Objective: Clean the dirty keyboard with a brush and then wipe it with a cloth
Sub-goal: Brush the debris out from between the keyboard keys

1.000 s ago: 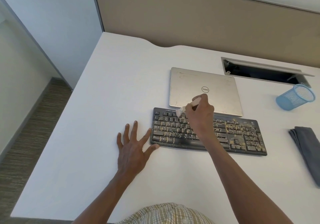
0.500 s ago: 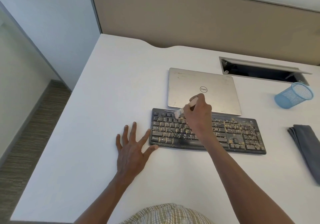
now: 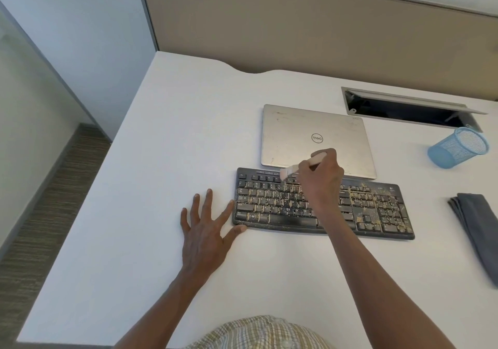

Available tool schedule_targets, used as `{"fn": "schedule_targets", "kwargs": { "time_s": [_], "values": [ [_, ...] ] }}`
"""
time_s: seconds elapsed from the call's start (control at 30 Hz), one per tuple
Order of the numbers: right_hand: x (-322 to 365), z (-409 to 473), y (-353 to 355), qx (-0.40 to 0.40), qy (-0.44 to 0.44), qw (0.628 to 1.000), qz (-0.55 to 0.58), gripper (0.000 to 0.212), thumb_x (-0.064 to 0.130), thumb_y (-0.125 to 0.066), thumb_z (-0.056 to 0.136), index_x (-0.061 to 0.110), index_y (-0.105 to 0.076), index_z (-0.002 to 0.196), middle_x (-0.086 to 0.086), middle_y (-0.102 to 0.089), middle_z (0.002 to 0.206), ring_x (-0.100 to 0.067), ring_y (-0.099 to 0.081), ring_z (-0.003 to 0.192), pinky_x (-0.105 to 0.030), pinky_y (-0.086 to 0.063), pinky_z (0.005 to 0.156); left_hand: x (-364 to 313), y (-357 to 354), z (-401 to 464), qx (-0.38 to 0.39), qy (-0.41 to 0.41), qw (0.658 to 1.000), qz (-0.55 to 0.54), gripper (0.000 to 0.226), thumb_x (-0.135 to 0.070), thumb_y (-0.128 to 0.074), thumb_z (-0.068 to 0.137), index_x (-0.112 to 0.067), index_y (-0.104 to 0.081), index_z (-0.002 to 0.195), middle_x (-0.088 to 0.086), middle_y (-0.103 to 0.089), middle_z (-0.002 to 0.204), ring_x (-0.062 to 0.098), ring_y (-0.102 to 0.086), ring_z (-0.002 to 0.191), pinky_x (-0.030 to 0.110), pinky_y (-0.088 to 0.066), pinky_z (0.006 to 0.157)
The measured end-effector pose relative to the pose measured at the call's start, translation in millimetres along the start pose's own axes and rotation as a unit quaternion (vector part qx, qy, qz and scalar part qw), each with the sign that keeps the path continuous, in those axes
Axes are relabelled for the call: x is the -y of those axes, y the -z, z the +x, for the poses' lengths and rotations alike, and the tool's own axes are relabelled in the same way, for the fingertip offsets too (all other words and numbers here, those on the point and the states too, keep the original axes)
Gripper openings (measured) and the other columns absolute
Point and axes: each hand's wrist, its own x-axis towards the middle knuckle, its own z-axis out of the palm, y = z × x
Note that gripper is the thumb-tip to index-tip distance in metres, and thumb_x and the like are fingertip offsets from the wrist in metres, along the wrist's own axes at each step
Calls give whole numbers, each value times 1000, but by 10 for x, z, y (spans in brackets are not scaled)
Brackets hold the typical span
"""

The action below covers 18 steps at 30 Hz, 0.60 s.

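i have my left hand (image 3: 203,234) laid flat on the counter (image 3: 167,160), fingers straight and spread, holding nothing, with the thumb and forefinger tips touching the left end of the keyboard (image 3: 377,211). i would keep it there as a stop: brushing pushes sideways, and the board should not skate.

to the right of that hand, the keyboard lies crosswise, black and flecked all over with yellowish crumbs, thickest, as far as i can judge, round the block of keys at its far right end. my right hand (image 3: 322,180) is curled round the handle of the brush (image 3: 289,173), gripping it over the upper middle of the board, bristles pointing left and down onto the top row of keys. the top left rows look a little cleaner than the rest, so i judge the brushing has hardly begun.

to do this step well i would make short strokes along each row in 1 direction, bristles tilted into the gaps between keys, working from the far rows toward me so grit is not pushed back over cleaned keys. i would avoid flicking away from me, because the closed laptop (image 3: 315,135) lies just beyond this hand, almost touching the keyboard's far edge.

well to the right of the right hand, the folded grey cloth (image 3: 477,222) waits on the counter, untouched, with a blue mesh cup (image 3: 458,148) tipped on its side beyond it.
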Motion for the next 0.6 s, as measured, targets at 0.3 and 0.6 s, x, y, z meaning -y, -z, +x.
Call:
{"fn": "schedule_targets", "kwargs": {
  "time_s": [0.3, 0.6],
  "values": [
    [-31, -49, -8, 16, 33, 999, -24, 16, 11, -56, 92, 10, -47, 105, -5, -61, 82, -19, -62, 66, -28, -50, 48, -6, 7, 6, -2, 0, 1000, -4, 69, -79, -28, 93, -41, -50, 147, 11, -22, 167, 38, -14, 154, 64, -17, 119],
    [8, -52, -30, 29, 37, 999, -28, 15, 10, -54, 93, 10, -47, 106, -4, -59, 82, -18, -60, 65, -26, -46, 49, 9, -8, 6, -3, 0, 1000, -4, 67, -78, -31, 93, -42, -49, 147, 11, -21, 168, 37, -12, 155, 63, -15, 119]
  ]
}}
